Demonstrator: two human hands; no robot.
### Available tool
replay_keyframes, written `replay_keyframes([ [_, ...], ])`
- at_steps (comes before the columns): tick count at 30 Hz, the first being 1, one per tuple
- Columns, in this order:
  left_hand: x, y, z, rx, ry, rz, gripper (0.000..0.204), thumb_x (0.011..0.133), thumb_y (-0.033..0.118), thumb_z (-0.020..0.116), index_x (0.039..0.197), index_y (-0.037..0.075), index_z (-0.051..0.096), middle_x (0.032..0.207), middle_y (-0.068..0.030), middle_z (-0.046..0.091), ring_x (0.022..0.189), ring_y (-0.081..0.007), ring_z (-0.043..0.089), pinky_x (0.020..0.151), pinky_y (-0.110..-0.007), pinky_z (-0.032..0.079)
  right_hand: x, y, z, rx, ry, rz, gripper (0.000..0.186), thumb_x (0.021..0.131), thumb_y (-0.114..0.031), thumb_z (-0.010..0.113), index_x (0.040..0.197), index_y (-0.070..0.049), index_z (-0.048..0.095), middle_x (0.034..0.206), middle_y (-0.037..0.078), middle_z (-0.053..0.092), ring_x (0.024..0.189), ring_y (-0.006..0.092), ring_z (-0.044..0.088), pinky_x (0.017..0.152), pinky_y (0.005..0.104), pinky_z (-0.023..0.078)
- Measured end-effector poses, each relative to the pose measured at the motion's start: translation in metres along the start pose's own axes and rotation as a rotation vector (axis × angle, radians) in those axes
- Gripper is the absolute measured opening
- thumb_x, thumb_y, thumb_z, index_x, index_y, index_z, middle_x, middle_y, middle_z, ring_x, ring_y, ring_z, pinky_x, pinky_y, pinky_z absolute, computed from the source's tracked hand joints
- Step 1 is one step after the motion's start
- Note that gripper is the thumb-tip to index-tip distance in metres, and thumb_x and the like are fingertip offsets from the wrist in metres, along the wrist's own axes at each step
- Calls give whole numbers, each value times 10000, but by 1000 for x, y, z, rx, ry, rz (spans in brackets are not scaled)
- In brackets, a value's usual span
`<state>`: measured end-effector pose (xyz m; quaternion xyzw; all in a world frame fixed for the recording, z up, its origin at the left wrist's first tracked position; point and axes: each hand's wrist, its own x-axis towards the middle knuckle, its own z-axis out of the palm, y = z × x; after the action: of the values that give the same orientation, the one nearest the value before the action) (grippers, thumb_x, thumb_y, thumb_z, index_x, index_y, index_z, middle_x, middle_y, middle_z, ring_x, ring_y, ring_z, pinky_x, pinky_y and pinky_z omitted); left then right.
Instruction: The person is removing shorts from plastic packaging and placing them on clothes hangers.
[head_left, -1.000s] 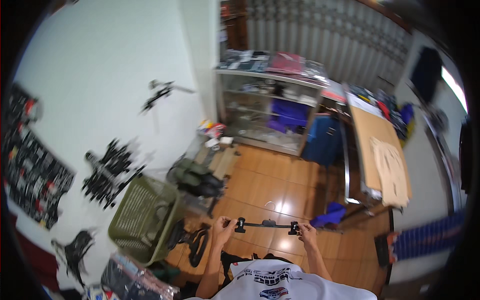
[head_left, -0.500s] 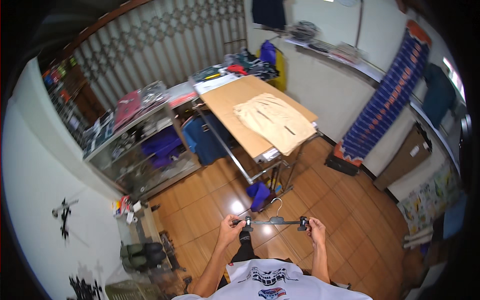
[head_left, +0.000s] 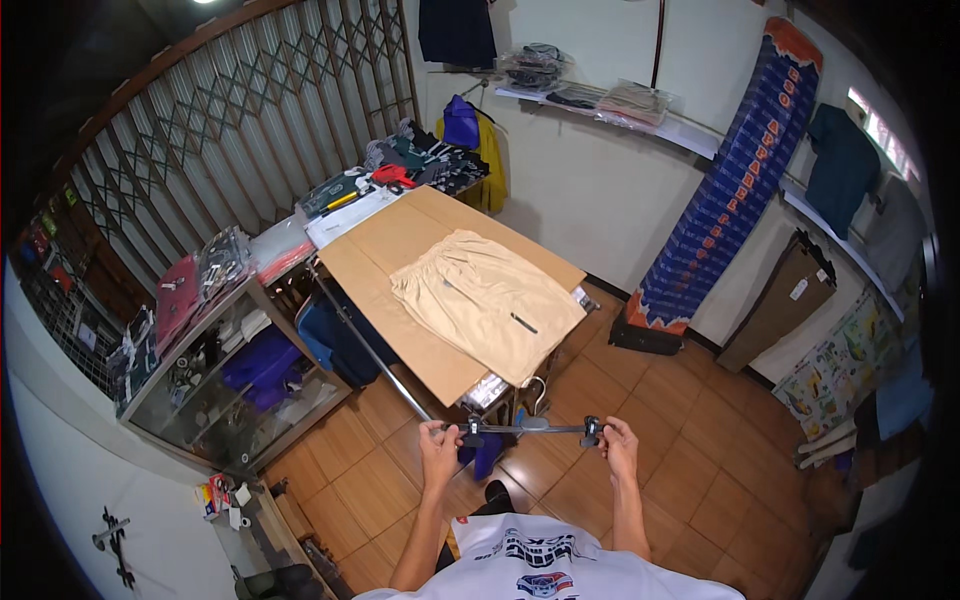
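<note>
A dark clip hanger [head_left: 545,429] stretches level between my hands, its metal hook standing up in front of the table edge. My left hand [head_left: 438,456] grips the bar's left end beside one black clip. At the opposite end, my right hand [head_left: 620,450] pinches the bar close to the other clip. Both clips carry nothing. Just beyond the hanger, cream shorts [head_left: 475,310] with a gathered elastic waist and dark pocket openings lie flat on a brown board-topped table [head_left: 355,262]. Their leg hems reach the table's near right edge.
Folded clothes [head_left: 425,155] are heaped past the table's far end. A glass-fronted cabinet [head_left: 225,345] stands left. A tall blue-and-orange wrapped column [head_left: 715,190] leans by the right wall, near hanging brown trousers [head_left: 780,300]. A metal rail [head_left: 375,350] runs along the table's left side.
I have come closer to the table, so the shorts appear larger and further left. The hanger, still in both hands, now overlaps the table's near end in view.
</note>
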<state>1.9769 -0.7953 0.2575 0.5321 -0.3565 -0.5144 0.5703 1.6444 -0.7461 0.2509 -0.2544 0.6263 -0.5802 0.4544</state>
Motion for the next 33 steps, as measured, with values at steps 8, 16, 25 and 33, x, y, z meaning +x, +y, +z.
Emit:
replay_keyframes([
  [8,84,40,43,-46,45,95,224,932,52,620,1061,-1,445,876,-130,672,721,-107,600,621,-225,477,98,-51,60,32,114,-159,216,939,-31,588,1087,5,434,830,117,639,619,106,528,539,241,422],
  [16,135,24,40,85,297,209,294,924,81,633,1140,-58,489,909,-126,673,789,-111,619,664,-227,485,212,-80,135,-9,-122,-216,189,927,-69,623,1030,-25,470,799,89,660,597,86,538,500,219,397],
  [25,182,20,58,113,634,206,321,903,77,659,1145,-78,514,915,-99,657,790,-95,602,699,-213,486,340,-112,237,-111,-493,-146,147,898,-69,666,970,-27,544,741,49,654,568,66,547,464,210,384],
  [33,299,30,51,254,707,304,317,836,80,729,1066,-64,565,938,-145,678,816,-146,645,740,-268,528,459,-109,348,-186,-616,-371,196,823,-74,728,923,42,606,764,108,685,683,131,634,622,259,491],
])
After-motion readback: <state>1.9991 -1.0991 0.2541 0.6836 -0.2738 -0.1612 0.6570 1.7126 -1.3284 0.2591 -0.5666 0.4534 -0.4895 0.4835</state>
